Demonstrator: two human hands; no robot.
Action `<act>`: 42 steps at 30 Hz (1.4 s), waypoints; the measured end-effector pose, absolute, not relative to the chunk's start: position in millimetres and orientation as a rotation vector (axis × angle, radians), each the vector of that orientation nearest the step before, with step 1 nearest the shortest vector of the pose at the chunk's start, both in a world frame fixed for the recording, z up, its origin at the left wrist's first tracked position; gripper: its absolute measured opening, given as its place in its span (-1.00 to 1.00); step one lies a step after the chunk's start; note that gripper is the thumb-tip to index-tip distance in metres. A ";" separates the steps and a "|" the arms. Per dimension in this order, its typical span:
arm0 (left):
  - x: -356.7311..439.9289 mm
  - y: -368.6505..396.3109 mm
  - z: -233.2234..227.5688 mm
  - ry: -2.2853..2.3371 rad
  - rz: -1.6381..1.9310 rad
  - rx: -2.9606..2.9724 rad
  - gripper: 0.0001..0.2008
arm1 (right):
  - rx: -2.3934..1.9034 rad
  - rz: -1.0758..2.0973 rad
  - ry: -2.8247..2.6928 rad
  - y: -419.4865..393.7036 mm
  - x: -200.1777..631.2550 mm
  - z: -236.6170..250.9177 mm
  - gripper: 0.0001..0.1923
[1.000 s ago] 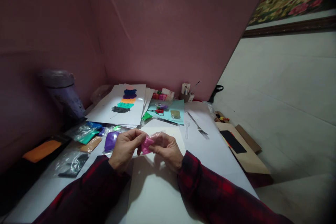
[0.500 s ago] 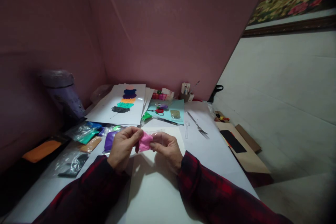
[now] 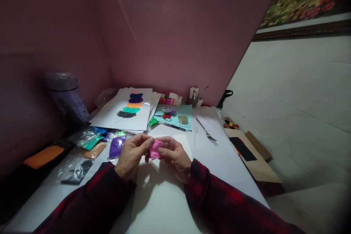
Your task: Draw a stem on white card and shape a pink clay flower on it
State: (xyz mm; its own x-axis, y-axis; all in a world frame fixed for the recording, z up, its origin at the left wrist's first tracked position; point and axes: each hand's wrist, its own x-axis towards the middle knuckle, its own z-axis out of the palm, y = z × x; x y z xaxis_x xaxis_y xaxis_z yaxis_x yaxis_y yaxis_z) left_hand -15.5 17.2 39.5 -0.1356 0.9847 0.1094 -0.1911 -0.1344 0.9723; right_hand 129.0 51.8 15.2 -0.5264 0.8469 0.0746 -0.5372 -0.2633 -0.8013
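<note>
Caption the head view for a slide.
Both hands, left and right, pinch a pink bag over white paper.

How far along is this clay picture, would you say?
Done: a white sheet at the back carries five colour patches stacked in a column. In hand: both the left hand and right hand pinch a pink lump over a blank sheet. Left: that sheet is bare, and bagged colours lie unopened beside it.
</note>
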 end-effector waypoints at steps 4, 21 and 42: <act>-16.1 17.2 40.7 1.085 1.466 1.104 -0.74 | -0.475 1.927 -0.996 51.7 130.1 17.6 -0.71; -17.2 20.3 38.9 1.113 1.510 1.037 -0.73 | -0.562 1.799 -1.078 51.3 130.5 20.8 -0.68; -18.2 20.7 37.1 1.121 1.520 1.007 -0.71 | -0.578 1.697 -1.148 53.4 130.0 15.8 -0.84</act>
State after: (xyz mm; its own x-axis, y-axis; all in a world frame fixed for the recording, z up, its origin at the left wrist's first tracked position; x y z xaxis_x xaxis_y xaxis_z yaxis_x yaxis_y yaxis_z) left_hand -18.2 20.7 37.1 -0.1986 0.9774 0.0729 -0.2185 -0.1167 0.9688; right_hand 130.0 53.4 15.8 -0.4167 0.9002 0.1266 -0.4525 -0.0846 -0.8878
